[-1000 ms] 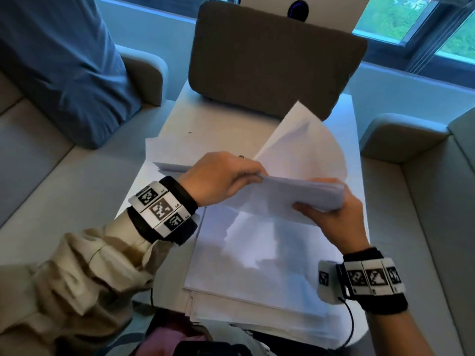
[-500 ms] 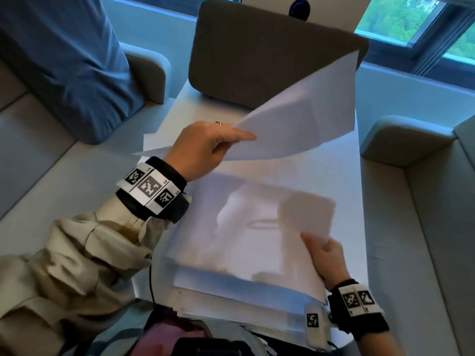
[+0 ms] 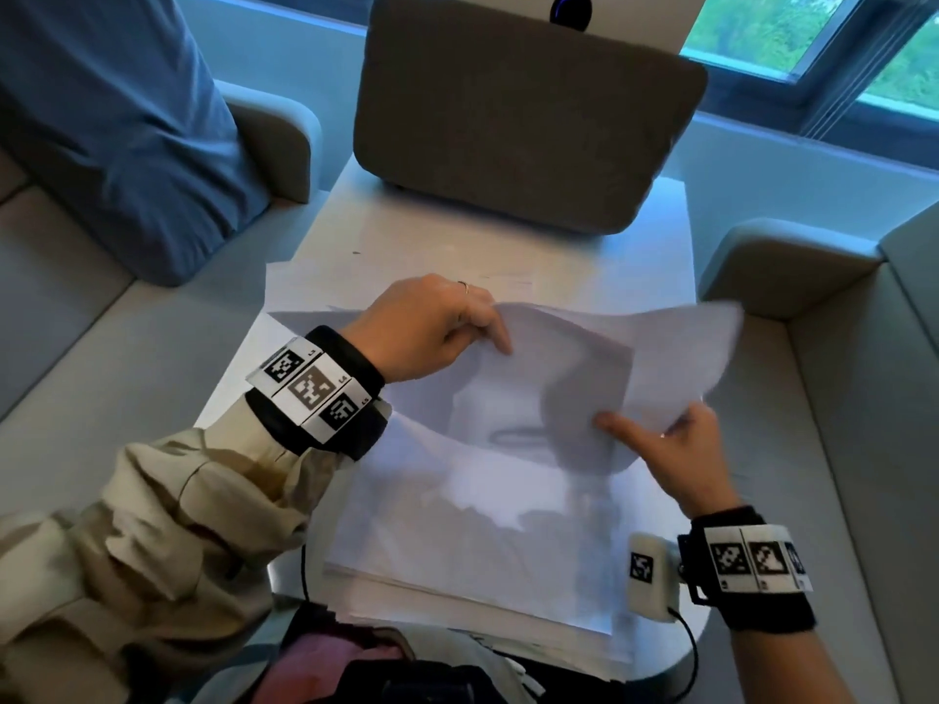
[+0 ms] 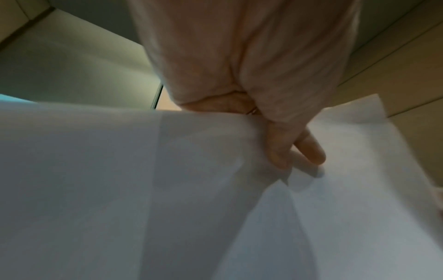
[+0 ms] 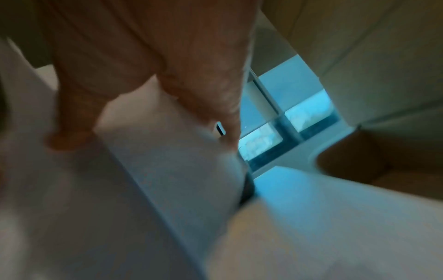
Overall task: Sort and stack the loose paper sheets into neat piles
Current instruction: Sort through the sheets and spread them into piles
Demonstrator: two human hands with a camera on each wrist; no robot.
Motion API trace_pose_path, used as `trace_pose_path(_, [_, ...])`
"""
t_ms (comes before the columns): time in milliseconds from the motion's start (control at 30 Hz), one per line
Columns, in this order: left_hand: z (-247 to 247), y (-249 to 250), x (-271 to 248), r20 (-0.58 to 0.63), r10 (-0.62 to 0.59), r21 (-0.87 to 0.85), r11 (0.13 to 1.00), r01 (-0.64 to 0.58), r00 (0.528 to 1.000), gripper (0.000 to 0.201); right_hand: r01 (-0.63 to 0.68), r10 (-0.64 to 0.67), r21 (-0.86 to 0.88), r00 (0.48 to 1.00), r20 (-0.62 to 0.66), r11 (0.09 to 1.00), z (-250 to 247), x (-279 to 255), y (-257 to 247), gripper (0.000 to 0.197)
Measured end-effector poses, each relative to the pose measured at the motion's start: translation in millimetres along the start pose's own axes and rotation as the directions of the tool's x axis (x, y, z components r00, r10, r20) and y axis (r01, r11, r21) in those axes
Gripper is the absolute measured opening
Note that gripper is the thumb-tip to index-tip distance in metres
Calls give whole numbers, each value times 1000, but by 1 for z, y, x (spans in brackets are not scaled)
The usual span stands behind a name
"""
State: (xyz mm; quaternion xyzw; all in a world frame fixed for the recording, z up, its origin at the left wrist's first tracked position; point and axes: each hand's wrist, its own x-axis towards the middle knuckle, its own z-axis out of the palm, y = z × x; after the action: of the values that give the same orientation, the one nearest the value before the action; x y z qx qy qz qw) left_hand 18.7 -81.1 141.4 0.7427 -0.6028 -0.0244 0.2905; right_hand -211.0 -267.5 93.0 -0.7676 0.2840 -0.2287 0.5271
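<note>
Head view: left hand [image 3: 427, 330] and right hand [image 3: 678, 457] pinch a limp, light paper sheet [image 3: 625, 368] by opposite edges above the tabletop [image 3: 432, 241] stack [image 3: 457, 525].

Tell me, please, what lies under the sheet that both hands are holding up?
Under the lifted sheet, held by the left hand and right hand, lies a paper pile on the table. The pile's covered part stays hidden.

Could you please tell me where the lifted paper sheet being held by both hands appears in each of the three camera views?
Head: the lifted sheet spans centre to right, above the pile.
Left wrist: it fills the lower half, below the left hand.
Right wrist: blurred; it slopes down the centre, beside the thumb.
Shared landmark: the window, also in the right wrist view.
</note>
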Motion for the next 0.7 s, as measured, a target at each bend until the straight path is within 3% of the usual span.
trace_pose_path(67, [-1, -2, 0, 6, -29, -75, 997, 29, 1000, 20, -28, 27, 98, 1000, 16, 995, 6, -3, -7, 20])
trace_pose_path(100, [-2, -4, -2, 5, -49, -116, 992, 49, 999, 15, -54, 53, 144, 999, 11, 988, 8, -6, -6, 17])
trace_pose_path(233, [-6, -24, -10, 40, -197, -243, 949, 201, 980, 20, -291, 304, 301, 953, 5, 908, 11, -22, 25, 30])
trace_pose_path(300, [-3, -36, -15, 93, -289, -256, 918, 304, 953, 29, -426, 437, 302, 899, 35, 853, 12, -35, 53, 49])
trace_pose_path(367, [4, -47, -22, 144, -382, -204, 891, 405, 913, 24, -531, 537, 269, 842, 59, 803, 15, -47, 81, 74])
trace_pose_path(433, [15, -59, -30, 194, -453, -161, 860, 483, 870, 15, -608, 613, 236, 788, 59, 758, 17, -57, 105, 76])
trace_pose_path(533, [35, -79, -47, 300, -530, -55, 820, 569, 793, 8, -678, 684, 102, 729, -35, 728, 17, -61, 122, 48])
trace_pose_path(600, [51, -94, -62, 369, -614, 30, 758, 651, 698, 10, -673, 658, -108, 739, -147, 732, 15, -58, 128, 53])
trace_pose_path(700, [76, -114, -85, 399, -745, 198, 639, 743, 535, 34, -606, 549, -376, 795, -258, 701, 11, -54, 128, 69])
